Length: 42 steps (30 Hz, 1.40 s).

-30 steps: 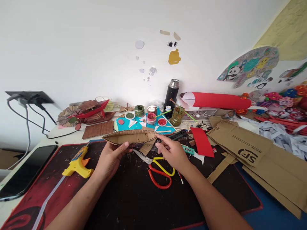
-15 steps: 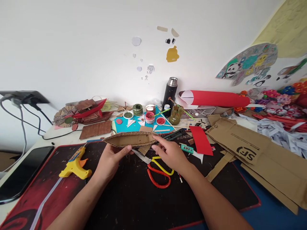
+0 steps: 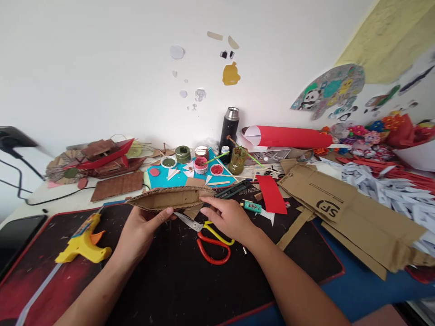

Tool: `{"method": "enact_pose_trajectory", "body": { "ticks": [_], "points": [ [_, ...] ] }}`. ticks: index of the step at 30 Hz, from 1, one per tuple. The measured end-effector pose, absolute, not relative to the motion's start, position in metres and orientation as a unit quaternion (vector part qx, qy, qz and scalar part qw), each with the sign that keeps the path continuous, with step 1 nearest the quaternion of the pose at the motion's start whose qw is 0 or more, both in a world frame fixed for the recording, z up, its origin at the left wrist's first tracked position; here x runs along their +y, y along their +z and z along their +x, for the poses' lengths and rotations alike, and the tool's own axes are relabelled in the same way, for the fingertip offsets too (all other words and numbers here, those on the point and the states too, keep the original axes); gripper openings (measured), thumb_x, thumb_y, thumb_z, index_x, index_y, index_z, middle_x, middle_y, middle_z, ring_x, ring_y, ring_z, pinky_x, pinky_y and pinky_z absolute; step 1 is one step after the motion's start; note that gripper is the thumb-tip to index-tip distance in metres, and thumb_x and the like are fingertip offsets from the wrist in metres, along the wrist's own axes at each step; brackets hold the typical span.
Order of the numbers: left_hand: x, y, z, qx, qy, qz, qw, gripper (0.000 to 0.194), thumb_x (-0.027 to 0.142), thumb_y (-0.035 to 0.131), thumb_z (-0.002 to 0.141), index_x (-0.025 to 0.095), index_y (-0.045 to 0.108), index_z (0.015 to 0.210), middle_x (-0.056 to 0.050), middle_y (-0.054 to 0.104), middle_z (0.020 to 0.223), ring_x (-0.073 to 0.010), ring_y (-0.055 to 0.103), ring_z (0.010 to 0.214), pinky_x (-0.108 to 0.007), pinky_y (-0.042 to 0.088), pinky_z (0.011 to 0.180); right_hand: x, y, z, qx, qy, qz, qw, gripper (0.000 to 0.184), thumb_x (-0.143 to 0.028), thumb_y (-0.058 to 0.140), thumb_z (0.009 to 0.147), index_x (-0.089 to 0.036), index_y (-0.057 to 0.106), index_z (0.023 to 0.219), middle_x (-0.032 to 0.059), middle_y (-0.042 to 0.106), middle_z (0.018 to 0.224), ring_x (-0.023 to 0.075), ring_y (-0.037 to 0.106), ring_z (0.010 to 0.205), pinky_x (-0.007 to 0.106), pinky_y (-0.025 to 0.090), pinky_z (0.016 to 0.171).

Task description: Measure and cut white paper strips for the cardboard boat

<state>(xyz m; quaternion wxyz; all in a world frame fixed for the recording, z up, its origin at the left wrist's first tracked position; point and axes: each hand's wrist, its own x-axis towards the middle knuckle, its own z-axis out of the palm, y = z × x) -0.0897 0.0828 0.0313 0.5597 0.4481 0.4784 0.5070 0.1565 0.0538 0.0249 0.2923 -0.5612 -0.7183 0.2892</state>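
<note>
A boat-shaped cardboard hull [image 3: 170, 198] is held up above the dark mat, its hollow inside facing me. My left hand [image 3: 144, 228] grips its near left side, thumb on the near wall and fingers underneath, mostly hidden. At the right end, my right hand [image 3: 226, 215] has its index finger on the rim and its thumb just below, closed around that tip. Right below the hull lie scissors [image 3: 212, 242] with one red and one yellow handle loop, their blades partly beneath my left thumb.
A yellow glue gun [image 3: 83, 242] lies left on the mat [image 3: 170, 290]. Behind the hull are paint pots [image 3: 201, 164] on blue paper, a black thermos [image 3: 230, 129] and a utility knife [image 3: 234, 189]. Flattened cardboard [image 3: 353, 213] covers the right side. A finished-looking red and brown boat model [image 3: 105, 156] stands back left.
My view has turned to the right, so everything sits further left in the picture. Both hands keep the same hold on the cardboard hull.
</note>
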Motion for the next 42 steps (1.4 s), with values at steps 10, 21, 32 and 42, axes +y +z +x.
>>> {"method": "enact_pose_trajectory", "body": {
  "ticks": [10,21,32,42],
  "points": [
    [0.081,0.038,-0.086,0.475,0.526,0.43,0.56,0.072,0.042,0.106,0.057,0.02,0.074,0.119,-0.01,0.081,0.102,-0.0252,0.073,0.086,-0.031,0.063,0.068,0.054,0.032,0.158,-0.687,0.3,-0.591,0.299,0.038,-0.038,0.061,0.11,-0.022,0.078,0.14,0.0029,0.082,0.078,0.0203,0.073,0.067,0.03,0.049,0.07],
    [0.083,0.034,-0.089,0.473,0.545,0.386,0.575,0.065,0.043,0.107,0.056,0.017,0.074,0.105,-0.01,0.08,0.106,-0.0208,0.071,0.081,-0.03,0.061,0.066,0.055,0.018,0.16,-0.652,0.313,-0.581,0.374,0.043,-0.044,0.059,0.109,-0.022,0.078,0.14,0.0038,0.08,0.076,0.0225,0.077,0.071,0.032,0.056,0.071],
    [0.083,0.034,-0.09,0.462,0.546,0.373,0.592,0.06,0.04,0.106,0.059,0.016,0.074,0.104,-0.009,0.08,0.099,-0.0216,0.072,0.081,-0.03,0.06,0.067,0.054,0.019,0.16,-0.654,0.317,-0.58,0.367,0.047,-0.047,0.058,0.108,-0.021,0.078,0.142,0.0031,0.076,0.072,0.0219,0.073,0.066,0.031,0.053,0.065],
    [0.081,0.034,-0.088,0.458,0.522,0.394,0.603,0.059,0.042,0.106,0.059,0.016,0.075,0.102,-0.01,0.08,0.098,-0.0213,0.071,0.077,-0.032,0.06,0.067,0.054,0.021,0.158,-0.686,0.325,-0.572,0.31,0.051,-0.045,0.059,0.108,-0.02,0.071,0.151,0.005,0.08,0.08,0.0241,0.074,0.071,0.031,0.052,0.066]
  ]
}}
